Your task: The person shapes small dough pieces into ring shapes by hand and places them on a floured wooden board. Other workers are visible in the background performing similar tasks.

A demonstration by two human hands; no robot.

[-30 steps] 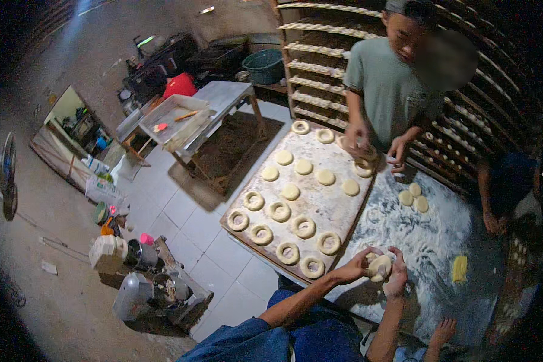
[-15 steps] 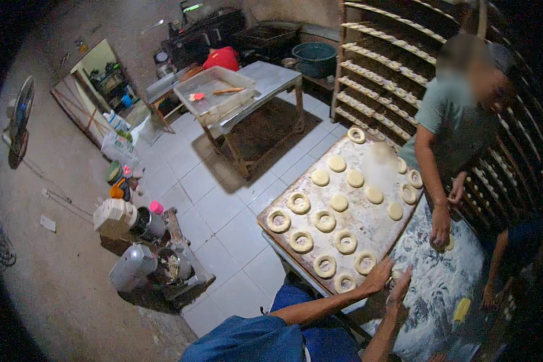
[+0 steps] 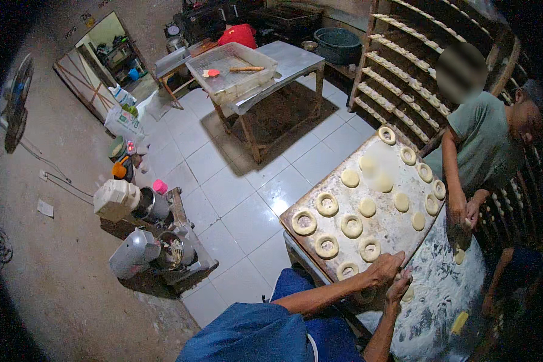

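Observation:
My left hand (image 3: pixel 386 269) and my right hand (image 3: pixel 398 286) meet over the near right edge of a floury baking tray (image 3: pixel 338 208). Their fingers are closed together around a small piece of pale dough, mostly hidden by them. On the tray lie several dough rings (image 3: pixel 352 226) and several flat dough discs (image 3: pixel 401 202). My left forearm crosses the tray's near corner, with one ring in shadow beneath it. Right of the tray spreads a flour-dusted tabletop (image 3: pixel 431 289). A yellow block-like piece (image 3: pixel 459 323) lies on it, and a small dough piece (image 3: pixel 459 257) rests near its far side.
Across the table a co-worker (image 3: pixel 485 139) stands with both hands together. Racks of dough trays (image 3: pixel 398 78) rise behind. Another person's arm (image 3: pixel 499 274) shows at the right. Two mixers (image 3: pixel 136 253) stand at the left; a metal table (image 3: pixel 289 66) holds a clear bin (image 3: pixel 223 66).
The whole view has shifted, so the tray sits further right. My hands have drawn closer together round the dough. The co-worker's hand has lifted off the floured table to join the other.

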